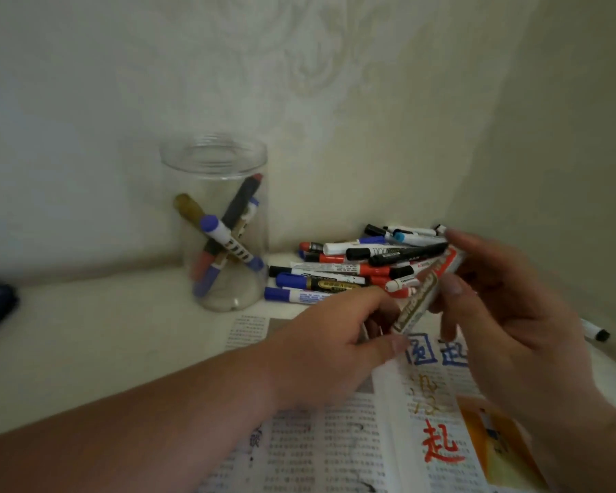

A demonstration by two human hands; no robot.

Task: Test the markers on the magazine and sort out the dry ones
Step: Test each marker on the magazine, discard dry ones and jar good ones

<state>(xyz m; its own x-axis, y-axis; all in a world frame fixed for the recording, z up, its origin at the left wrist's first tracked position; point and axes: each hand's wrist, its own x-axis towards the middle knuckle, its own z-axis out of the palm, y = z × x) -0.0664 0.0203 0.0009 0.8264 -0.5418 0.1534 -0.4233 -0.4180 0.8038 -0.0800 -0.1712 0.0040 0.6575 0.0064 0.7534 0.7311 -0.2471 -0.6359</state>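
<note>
Just above the magazine's (317,443) far edge, a gold-labelled marker (418,302) is held slantwise between both hands. The left hand (328,336) pinches its lower end with thumb and fingers; the right hand (512,314) curls around the upper, red-tipped end. It looks like a cap is being pulled off or pushed back on, but blur hides which.

The page already carries blue, gold and red test strokes. Beyond the magazine lies the pile of markers (342,270), and further back to its left stands a clear jar (214,161) holding a few. If the cap is coming off, the next move is a firm stroke on bare paper, then a choice of where the marker goes.
</note>
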